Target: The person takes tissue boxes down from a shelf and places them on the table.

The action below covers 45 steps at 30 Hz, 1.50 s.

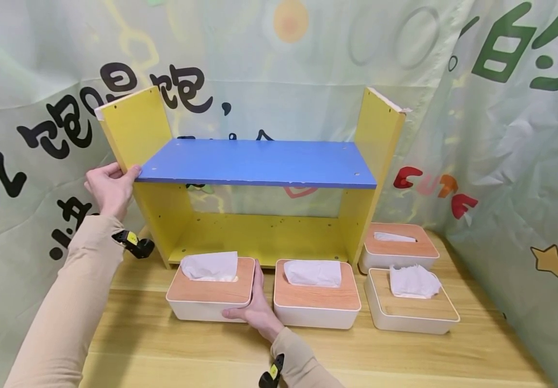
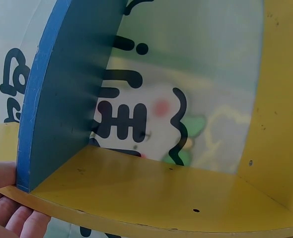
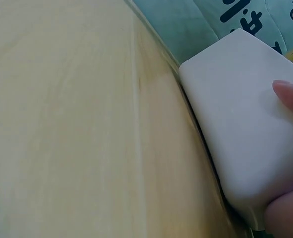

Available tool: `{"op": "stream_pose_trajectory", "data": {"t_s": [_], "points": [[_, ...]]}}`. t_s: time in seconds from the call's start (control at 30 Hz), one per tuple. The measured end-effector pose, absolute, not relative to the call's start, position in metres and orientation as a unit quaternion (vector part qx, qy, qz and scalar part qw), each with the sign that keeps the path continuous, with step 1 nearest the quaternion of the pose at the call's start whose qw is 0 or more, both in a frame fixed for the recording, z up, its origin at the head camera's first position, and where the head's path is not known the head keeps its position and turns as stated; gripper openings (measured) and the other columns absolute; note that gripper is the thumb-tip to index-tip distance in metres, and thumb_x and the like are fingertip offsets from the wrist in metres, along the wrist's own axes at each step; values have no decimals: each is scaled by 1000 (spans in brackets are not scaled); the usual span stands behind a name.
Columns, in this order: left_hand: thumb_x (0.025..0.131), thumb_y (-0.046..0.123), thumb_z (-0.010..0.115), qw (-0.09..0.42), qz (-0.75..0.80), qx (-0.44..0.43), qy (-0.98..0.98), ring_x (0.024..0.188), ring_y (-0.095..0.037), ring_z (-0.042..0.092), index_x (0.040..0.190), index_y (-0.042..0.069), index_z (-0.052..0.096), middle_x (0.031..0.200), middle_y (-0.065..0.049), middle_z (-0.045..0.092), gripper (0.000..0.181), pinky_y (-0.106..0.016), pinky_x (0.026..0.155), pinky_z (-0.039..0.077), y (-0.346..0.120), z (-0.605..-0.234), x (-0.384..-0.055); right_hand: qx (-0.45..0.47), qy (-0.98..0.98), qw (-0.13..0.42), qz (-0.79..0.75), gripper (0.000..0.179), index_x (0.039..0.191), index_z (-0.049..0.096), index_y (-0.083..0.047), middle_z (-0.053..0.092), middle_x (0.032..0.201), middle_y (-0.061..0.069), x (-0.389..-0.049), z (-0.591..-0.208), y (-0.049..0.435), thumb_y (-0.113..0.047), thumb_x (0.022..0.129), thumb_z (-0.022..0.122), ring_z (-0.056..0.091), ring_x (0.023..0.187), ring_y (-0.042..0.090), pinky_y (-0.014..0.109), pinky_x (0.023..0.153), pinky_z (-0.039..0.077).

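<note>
A yellow shelf unit [image 1: 259, 237] with a blue shelf board [image 1: 259, 160] stands on the wooden table. My left hand [image 1: 112, 189] grips its left side panel near the blue board's front corner. In the left wrist view, the thumb and curled fingers [image 2: 20, 218] sit around that yellow panel's [image 2: 126, 191] front edge. My right hand [image 1: 259, 311] holds the right end of a tissue box [image 1: 201, 310] in front of the unit. Its thumb presses the white front wall, as the right wrist view shows on the box [image 3: 236, 124]. White tissue sticks out of the wood-coloured lid.
A second tissue box [image 1: 315, 317] stands just right of my right hand. Two more, a front box [image 1: 414, 323] and a back box [image 1: 400, 247], stand beside the unit on the right. A printed cloth backdrop [image 1: 502, 178] hangs behind and alongside the table [image 1: 187, 355].
</note>
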<state>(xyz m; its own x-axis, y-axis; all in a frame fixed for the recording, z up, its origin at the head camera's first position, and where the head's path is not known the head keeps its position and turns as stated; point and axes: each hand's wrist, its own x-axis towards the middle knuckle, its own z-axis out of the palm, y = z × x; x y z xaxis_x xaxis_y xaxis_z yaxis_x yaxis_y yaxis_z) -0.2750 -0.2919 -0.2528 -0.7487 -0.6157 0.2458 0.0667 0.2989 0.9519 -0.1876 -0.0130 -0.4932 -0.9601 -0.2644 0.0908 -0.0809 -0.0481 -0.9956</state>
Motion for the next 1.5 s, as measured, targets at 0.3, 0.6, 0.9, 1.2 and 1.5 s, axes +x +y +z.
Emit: {"op": "stream_pose_trajectory", "data": {"t_s": [0.3,0.6,0.9,1.2,1.5], "points": [[89,22,76,311,-560,174,-748,148,6,18,131,4,64,110,-3,69,48,-22,119,13,-292,-252,-274,-124,678,59,-722,137,163,-6,-17,0,170,15,-187,-492,-14,2,65,88,17,154,35,56,126,8],[89,22,76,306,-561,179,-748,147,8,20,131,5,64,108,-1,69,47,-19,120,13,-292,-251,-273,-124,675,61,-725,137,163,-7,-18,1,170,16,-188,-494,-15,2,65,88,22,151,34,55,125,11],[89,24,76,303,-555,184,-752,148,5,17,131,6,64,109,0,70,47,-25,118,13,-291,-251,-274,-121,669,77,-729,139,163,-8,-21,-4,170,13,-187,-493,-12,2,66,89,19,152,34,57,126,8],[89,23,76,303,-559,184,-749,148,5,15,131,6,64,109,-1,69,47,-25,118,13,-291,-251,-274,-125,690,76,-709,142,162,-11,-21,-5,171,12,-186,-491,-11,-5,66,91,12,156,35,59,126,8],[89,22,76,311,-567,184,-740,147,7,22,132,6,63,102,8,73,48,-17,119,22,-290,-252,-272,-140,690,68,-707,142,162,-13,-23,-10,171,10,-184,-484,-8,-22,68,94,1,158,38,64,124,5]]}}
